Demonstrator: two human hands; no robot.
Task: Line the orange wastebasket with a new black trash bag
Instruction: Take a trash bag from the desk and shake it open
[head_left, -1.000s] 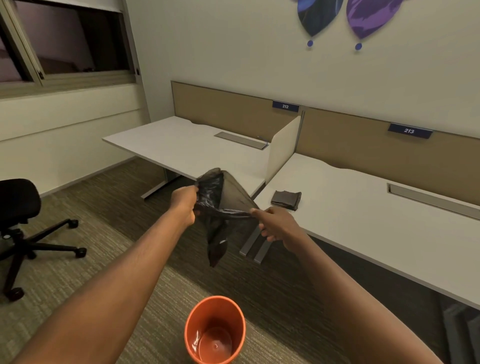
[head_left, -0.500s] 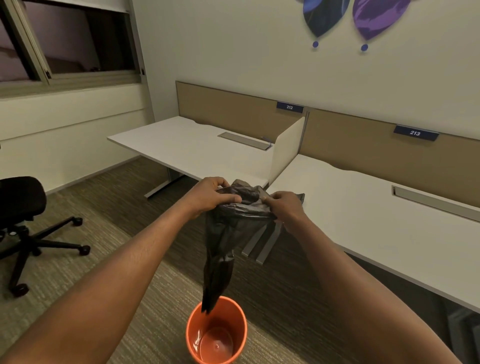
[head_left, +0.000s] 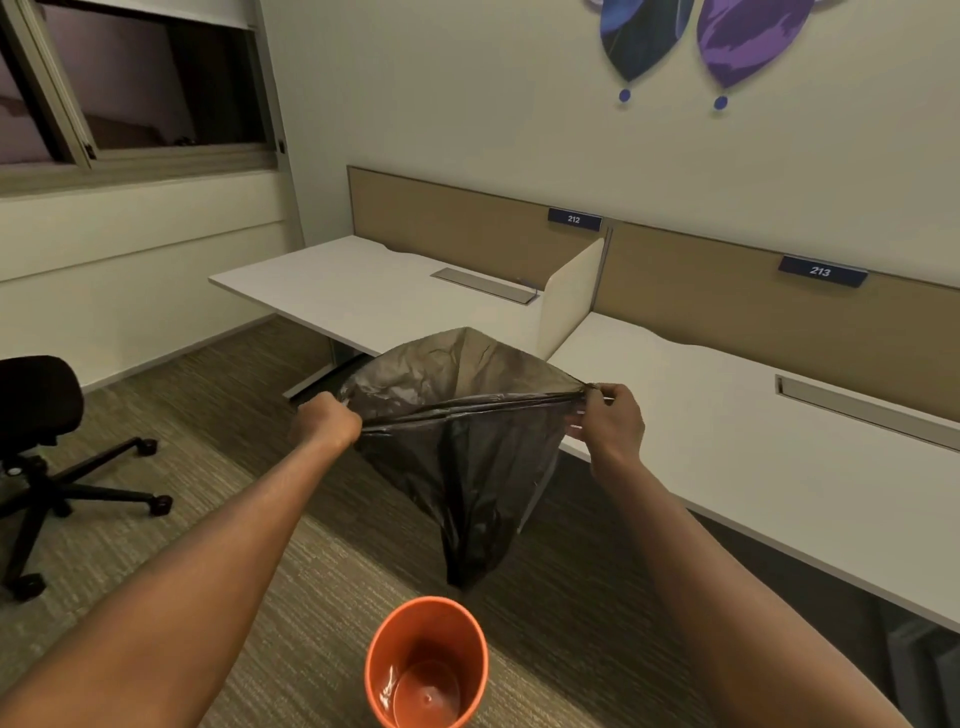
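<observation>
— So, what does each grip have hold of?

— The left hand (head_left: 327, 423) is closed in a fist on the left side of the black trash bag (head_left: 467, 467), right at its mouth. The right hand (head_left: 610, 423) pinches the right side of the mouth between thumb and fingers, which are curled shut on the plastic.

— Is the bag open?

— Partly. The near edge is pulled taut in a straight line between the two hands, and the far edge billows up and away, so the mouth gapes away from the person. The rest hangs down to a narrow point.

— And the wastebasket?

— The orange wastebasket (head_left: 427, 665) stands upright on the carpet (head_left: 291, 597) below the hands. The bag's tip hangs just above its far rim, not inside it. I see no liner in the basket, only its glossy orange bottom.

— Anything around?

— A white desk (head_left: 753, 467) runs along to the right, behind the right hand, and a black office chair (head_left: 41, 415) stands well apart at the left.
</observation>
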